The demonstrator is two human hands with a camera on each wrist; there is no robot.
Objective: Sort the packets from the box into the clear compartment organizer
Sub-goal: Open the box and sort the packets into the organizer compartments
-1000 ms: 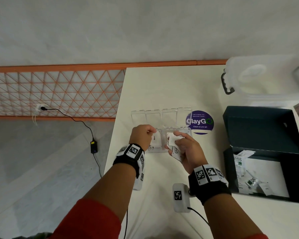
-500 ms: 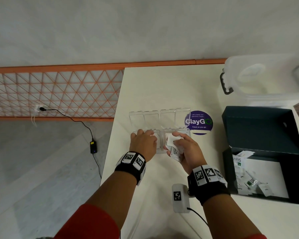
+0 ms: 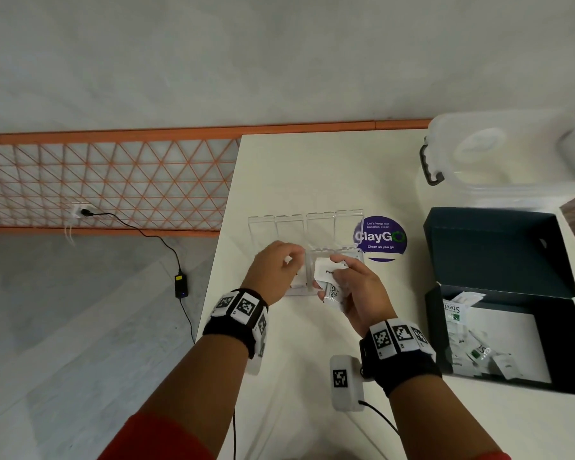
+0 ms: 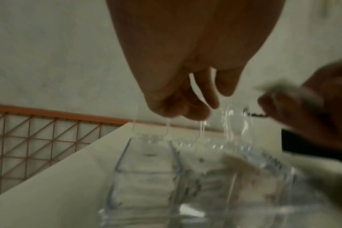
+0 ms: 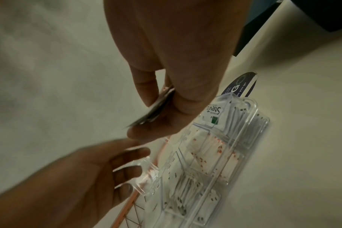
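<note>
Right hand (image 3: pixel 356 295) nearest, grip pinched on a small fan of paper packets (image 3: pixel 329 280), thumb over fingers, held just above the clear organizer (image 3: pixel 337 257). Packets look light, thin, floppy, likely slick against each other; best pinched at a short edge, one at a time. Left hand (image 3: pixel 276 270) hovers over the organizer's left compartments, fingers loosely curled, holding nothing visible. Several compartments already carry packets. Farther right on the surface (image 3: pixel 312 171), the dark box (image 3: pixel 498 340) lies open, more packets inside.

A white table (image 3: pixel 312 167) is occupied by a clear organizer (image 3: pixel 322 224), purple sticker (image 3: pixel 382 239), dark box (image 3: pixel 498 247) and lidded tub (image 3: pixel 505 154)
</note>
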